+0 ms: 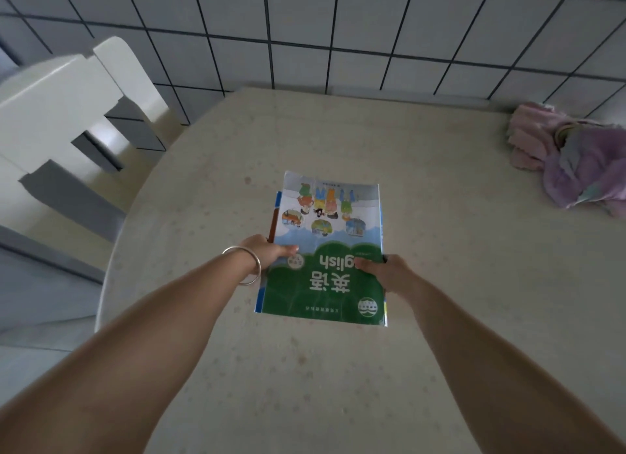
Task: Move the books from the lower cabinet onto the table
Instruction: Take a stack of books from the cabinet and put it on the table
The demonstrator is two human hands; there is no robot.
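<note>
A small stack of books [327, 250] is over the middle of the beige table [440, 284], topped by a green and light-blue English textbook with cartoon children, turned upside down to me. Edges of other books show beneath it at the left and right. My left hand [267, 252], with a silver bangle at the wrist, grips the stack's left edge, thumb on the cover. My right hand [384, 272] grips the right edge, thumb on the cover. Whether the stack rests on the table or hovers just above it I cannot tell. The lower cabinet is out of view.
A crumpled pink and purple cloth [572, 162] lies at the table's far right, near the tiled wall [338, 30]. A white chair [67, 115] stands to the left of the table's rounded edge.
</note>
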